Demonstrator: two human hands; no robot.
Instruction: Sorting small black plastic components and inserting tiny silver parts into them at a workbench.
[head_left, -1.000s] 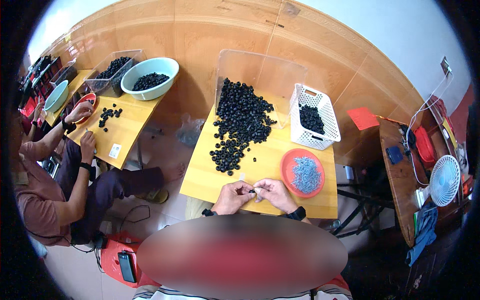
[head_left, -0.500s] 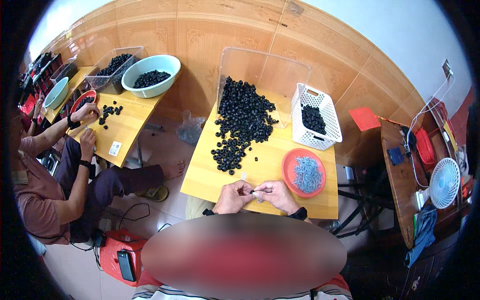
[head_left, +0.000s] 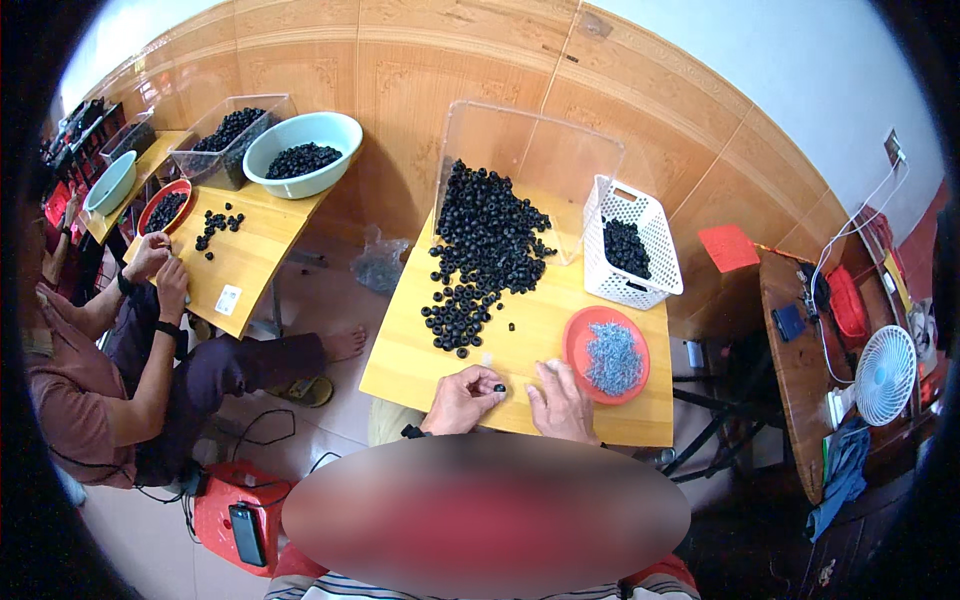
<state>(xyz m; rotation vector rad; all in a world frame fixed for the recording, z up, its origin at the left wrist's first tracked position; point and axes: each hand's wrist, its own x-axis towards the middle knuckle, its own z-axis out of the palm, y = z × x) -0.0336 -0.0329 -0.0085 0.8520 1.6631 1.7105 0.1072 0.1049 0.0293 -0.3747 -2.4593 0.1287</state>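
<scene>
My left hand [head_left: 464, 400] is closed, pinching a small black round piece [head_left: 500, 388] between thumb and fingertips above the table's front part. Apart from it, my right hand [head_left: 563, 405] has its fingers spread and nothing visible in them. It is beside a round red dish [head_left: 574, 356] heaped with small grey-blue pins [head_left: 613, 358], too fine to make out singly. Farther off, a large pile of black ring-like pieces [head_left: 490, 225] spills out of a clear plastic bin [head_left: 585, 150] lying on its side.
A white perforated basket [head_left: 640, 291] with black pieces stands right of the pile on the wooden table [head_left: 400, 360]. At the left, a co-worker's hands [head_left: 160, 262] work at another table [head_left: 255, 250] with a pale green basin [head_left: 350, 150]. A white fan [head_left: 888, 375] is far right.
My hands have parted; the right one has moved right, towards the red dish, and its fingers have opened. My left hand keeps the black piece. The co-worker's hands have come together.
</scene>
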